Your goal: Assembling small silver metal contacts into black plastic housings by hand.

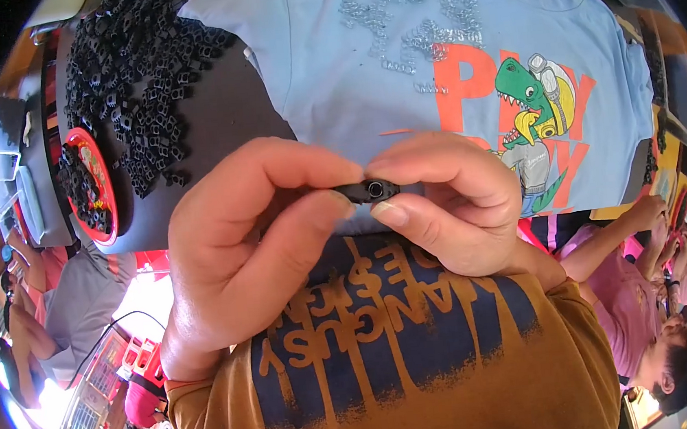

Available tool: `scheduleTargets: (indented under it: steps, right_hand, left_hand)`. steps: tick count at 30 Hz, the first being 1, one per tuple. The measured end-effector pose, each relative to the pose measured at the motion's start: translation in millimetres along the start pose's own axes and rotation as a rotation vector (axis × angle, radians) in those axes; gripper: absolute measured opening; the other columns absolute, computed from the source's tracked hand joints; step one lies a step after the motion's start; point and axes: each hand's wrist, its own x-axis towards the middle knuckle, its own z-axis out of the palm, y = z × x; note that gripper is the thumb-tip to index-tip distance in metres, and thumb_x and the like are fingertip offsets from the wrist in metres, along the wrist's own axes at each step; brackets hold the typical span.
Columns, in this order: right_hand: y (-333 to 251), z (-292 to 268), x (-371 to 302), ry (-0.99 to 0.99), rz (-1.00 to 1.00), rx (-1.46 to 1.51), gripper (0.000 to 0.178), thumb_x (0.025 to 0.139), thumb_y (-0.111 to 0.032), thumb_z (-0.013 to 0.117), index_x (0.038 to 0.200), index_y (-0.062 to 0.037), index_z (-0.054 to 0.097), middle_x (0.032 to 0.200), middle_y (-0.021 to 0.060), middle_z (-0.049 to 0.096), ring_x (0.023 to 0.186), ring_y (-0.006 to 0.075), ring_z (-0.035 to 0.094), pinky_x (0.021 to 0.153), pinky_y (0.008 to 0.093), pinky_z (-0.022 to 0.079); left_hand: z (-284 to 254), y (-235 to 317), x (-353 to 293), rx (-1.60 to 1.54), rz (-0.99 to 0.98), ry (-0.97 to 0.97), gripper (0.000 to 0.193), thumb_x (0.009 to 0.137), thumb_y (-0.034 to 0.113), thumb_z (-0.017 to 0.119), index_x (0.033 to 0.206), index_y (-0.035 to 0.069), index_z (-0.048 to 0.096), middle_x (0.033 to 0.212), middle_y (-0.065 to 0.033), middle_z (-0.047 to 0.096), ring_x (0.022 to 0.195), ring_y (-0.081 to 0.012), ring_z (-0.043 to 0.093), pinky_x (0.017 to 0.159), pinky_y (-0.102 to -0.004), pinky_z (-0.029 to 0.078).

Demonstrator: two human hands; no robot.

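Observation:
Between the fingertips of both hands, above the near edge of the table, is a small black plastic piece (366,191) with a round ringed hole facing me. My left hand (247,231) pinches its left end with thumb and forefinger. Its right end is gripped the same way by my right hand (461,204), and the fingertips cover part of it. Past my hands a light blue T-shirt (332,85) with a cartoon dinosaur print lies spread on the table. Several small clear or metallic coil springs (412,20) are scattered on it.
A large heap of small black plastic pieces (136,85) covers the far left of the dark table (231,102). A red-rimmed plate (109,182) of black pieces sits at the left edge. Other people sit left and right, one in a pink shirt (611,289).

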Motion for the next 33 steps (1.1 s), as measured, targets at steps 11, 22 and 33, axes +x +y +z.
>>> scheduleTargets:
  steps: [11,22,33]
  right_hand:
    - [1.9,2.2,-0.3,-0.014,-0.037,-0.125,0.016,0.075,0.002,0.068,0.089,-0.0005,0.062,0.079,0.0089,0.063,0.067,0.0224,0.060,0.059,0.0300,0.046]
    - [4.7,3.6,-1.6,0.004,-0.043,-0.100,0.018,0.075,0.003,0.068,0.092,-0.0002,0.063,0.078,0.0088,0.064,0.066,0.0213,0.060,0.058,0.0292,0.045]
    - [2.0,2.7,0.5,0.000,-0.021,-0.045,0.019,0.074,0.002,0.071,0.092,0.0001,0.064,0.081,0.0091,0.065,0.069,0.0205,0.062,0.060,0.0289,0.047]
  left_hand:
    - [-14.7,-3.0,14.6,0.486,0.314,-0.268,0.010,0.081,-0.002,0.055,0.091,-0.003,0.059,0.077,-0.0065,0.056,0.062,-0.0127,0.053,0.054,-0.0256,0.040]
    - [-18.2,7.4,16.9,0.551,0.211,-0.306,0.010,0.082,-0.001,0.057,0.092,-0.003,0.060,0.079,-0.0064,0.056,0.063,-0.0112,0.053,0.055,-0.0227,0.041]
    - [-18.7,8.7,10.9,0.310,0.109,-0.217,0.014,0.077,-0.006,0.054,0.090,-0.004,0.061,0.081,-0.0075,0.054,0.067,-0.0104,0.051,0.058,-0.0202,0.037]
